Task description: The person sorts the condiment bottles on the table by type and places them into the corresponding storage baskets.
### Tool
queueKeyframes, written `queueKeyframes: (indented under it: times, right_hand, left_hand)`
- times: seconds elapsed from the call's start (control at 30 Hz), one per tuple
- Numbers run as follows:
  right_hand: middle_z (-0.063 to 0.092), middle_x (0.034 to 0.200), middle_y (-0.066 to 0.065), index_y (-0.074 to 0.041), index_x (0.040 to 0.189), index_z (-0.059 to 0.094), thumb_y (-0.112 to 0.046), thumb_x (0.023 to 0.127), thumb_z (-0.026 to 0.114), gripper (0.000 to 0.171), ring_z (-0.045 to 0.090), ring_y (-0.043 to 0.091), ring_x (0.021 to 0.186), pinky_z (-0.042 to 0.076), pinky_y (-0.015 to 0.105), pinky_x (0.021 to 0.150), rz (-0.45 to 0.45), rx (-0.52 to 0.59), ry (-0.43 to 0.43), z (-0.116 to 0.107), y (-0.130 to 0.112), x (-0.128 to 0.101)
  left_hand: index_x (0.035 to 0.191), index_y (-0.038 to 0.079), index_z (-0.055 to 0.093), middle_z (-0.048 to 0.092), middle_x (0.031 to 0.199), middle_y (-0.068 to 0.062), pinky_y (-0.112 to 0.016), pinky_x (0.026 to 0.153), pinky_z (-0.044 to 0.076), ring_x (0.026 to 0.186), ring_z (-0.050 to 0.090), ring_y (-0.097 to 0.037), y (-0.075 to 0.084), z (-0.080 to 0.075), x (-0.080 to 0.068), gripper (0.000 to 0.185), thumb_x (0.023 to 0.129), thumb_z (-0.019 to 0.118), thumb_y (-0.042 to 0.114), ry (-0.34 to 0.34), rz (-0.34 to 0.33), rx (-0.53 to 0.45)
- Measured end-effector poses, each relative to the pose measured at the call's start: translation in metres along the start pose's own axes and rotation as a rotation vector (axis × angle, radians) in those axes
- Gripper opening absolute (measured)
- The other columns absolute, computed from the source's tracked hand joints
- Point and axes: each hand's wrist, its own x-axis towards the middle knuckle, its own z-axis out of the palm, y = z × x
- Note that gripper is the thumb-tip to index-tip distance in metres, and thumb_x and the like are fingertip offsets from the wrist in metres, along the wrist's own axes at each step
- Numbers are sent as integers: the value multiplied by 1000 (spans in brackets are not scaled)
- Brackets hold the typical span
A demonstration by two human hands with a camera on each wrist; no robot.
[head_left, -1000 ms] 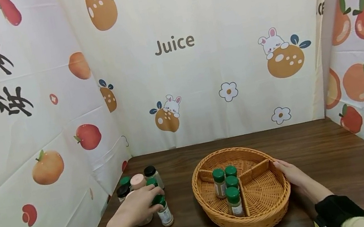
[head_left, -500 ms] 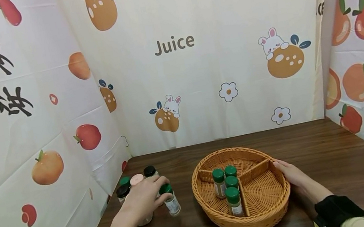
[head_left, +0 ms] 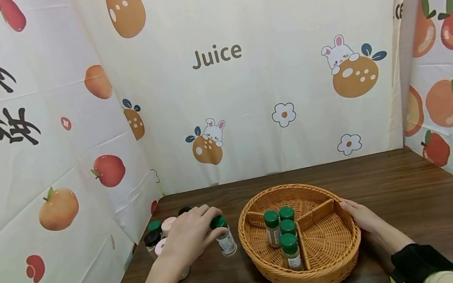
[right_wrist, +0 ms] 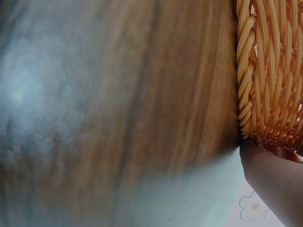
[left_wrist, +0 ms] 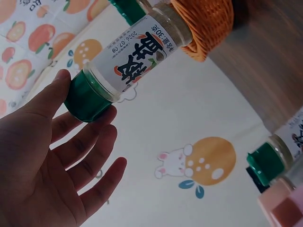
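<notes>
Right hand [head_left: 360, 216] rests flat-fingered, unmoved, against the wicker basket [head_left: 322, 273] near the bench's front edge. Left hand [head_left: 192, 231], its grip pinching the green-capped spice bottle [head_left: 224, 235] by the cap, has carried it rightward, just beside the basket's left rim.

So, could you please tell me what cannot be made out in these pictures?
- Right hand: right wrist view is blurred and cut off by the wicker basket.
- Bottles behind the left hand: head view, partly hidden.
- Green-capped bottle: label's small print too small to read, left wrist view.
</notes>
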Motion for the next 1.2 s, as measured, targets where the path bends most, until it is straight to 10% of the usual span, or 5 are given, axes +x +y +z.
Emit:
queueKeyframes:
  times: [1.2]
  right_hand:
    - [8,161,34,3,158,2,-35,110,24,65,18,51,148,34,57,116,-21,-35,3,0,1,-2]
  left_hand:
    - [118,21,65,65,102,3,-23,64,50,72,59,-9,47,26,36,39,91,64,49,-22,119,-78]
